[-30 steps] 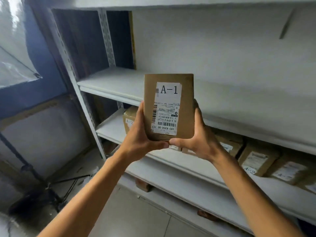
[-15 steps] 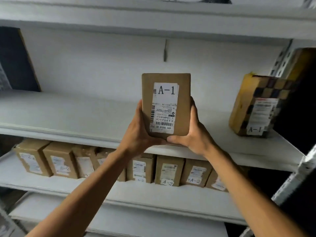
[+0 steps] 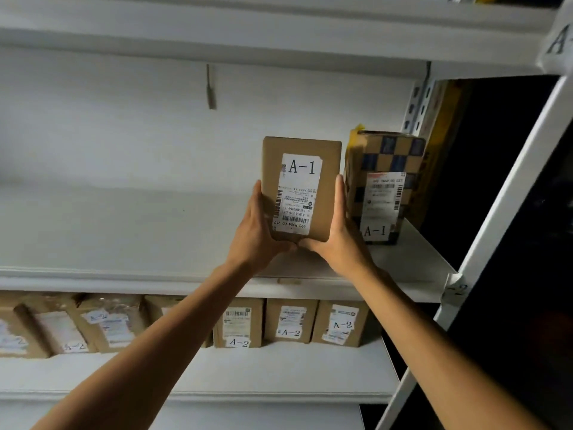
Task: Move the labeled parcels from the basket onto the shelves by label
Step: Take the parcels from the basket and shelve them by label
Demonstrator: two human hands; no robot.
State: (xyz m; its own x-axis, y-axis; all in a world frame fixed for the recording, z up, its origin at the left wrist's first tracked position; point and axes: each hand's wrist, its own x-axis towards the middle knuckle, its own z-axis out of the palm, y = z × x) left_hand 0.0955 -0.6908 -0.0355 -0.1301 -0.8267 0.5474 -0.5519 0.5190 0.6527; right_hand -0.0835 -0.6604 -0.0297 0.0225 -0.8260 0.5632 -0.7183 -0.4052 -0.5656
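Note:
I hold a brown cardboard parcel (image 3: 328, 169) with a white label reading A-1, upright, over the upper white shelf (image 3: 124, 243). My left hand (image 3: 257, 234) grips its left side and bottom corner. My right hand (image 3: 336, 234) grips its right side and bottom. Just to the right stands a yellow and blue chequered parcel (image 3: 387, 169), also labelled A-1, on the same shelf. The two parcels are close, almost touching. The basket is out of view.
The lower shelf (image 3: 279, 377) carries a row of several brown parcels labelled A-2 (image 3: 290, 321). A white upright post (image 3: 508, 212) bounds the rack on the right, with dark space beyond. The upper shelf's left part is bare board. Another shelf edge (image 3: 248, 35) runs overhead.
The view swung right along the rack. Both hands carried the A-1 parcel rightward until it stands beside the chequered A-1 parcel.

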